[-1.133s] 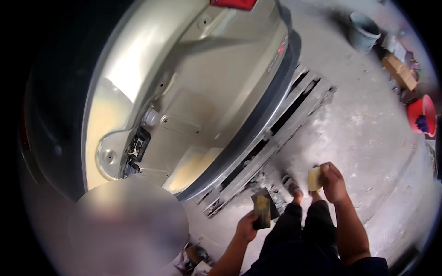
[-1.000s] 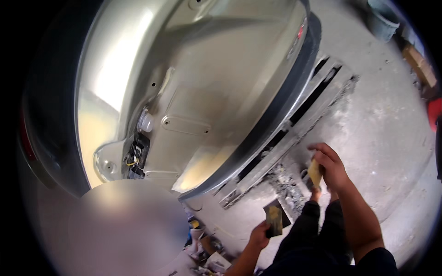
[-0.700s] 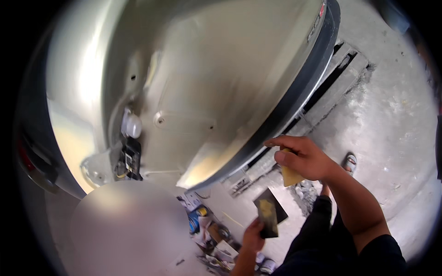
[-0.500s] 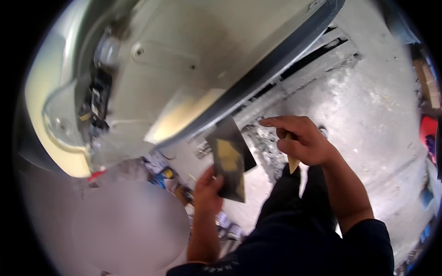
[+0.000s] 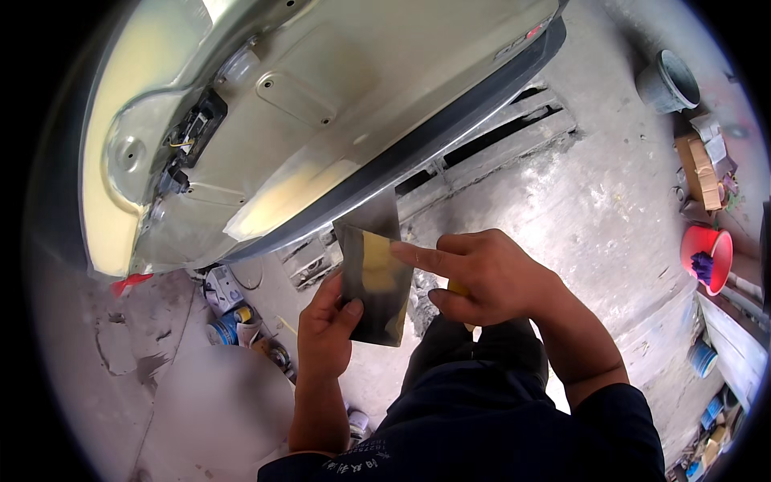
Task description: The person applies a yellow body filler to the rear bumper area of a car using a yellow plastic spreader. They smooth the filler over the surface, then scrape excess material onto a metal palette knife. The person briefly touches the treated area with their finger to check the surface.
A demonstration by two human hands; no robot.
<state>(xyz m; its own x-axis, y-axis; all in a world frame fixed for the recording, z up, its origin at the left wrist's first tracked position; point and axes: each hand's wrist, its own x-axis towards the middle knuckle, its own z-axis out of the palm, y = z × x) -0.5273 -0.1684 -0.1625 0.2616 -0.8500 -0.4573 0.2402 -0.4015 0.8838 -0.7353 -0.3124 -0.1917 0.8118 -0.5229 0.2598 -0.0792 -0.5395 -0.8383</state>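
Observation:
My left hand (image 5: 325, 329) grips the lower left edge of a dark flat mixing board (image 5: 376, 317), thumb on its face. A smear of yellow putty (image 5: 379, 261) lies on the board. My right hand (image 5: 502, 277) is closed round a yellow spreader (image 5: 458, 287), which the fingers mostly hide. Its index finger stretches out, the tip at the putty's right edge. Beyond the board stands a bare beige car panel (image 5: 345, 88). A pale yellow filled patch (image 5: 293, 197) sits near its lower edge.
A dark bumper strip (image 5: 418, 145) runs under the panel, above a floor grating (image 5: 506, 136). At lower left a grey round shape (image 5: 225, 410) blurs the view. Cans (image 5: 222, 329) stand near it. On the right are a grey bucket (image 5: 654, 84), red bucket (image 5: 695, 241) and cardboard (image 5: 697, 173).
My right hand has moved left to the board, bringing its index finger to the putty. My left hand and the board have shifted slightly left in view. The view itself has also shifted.

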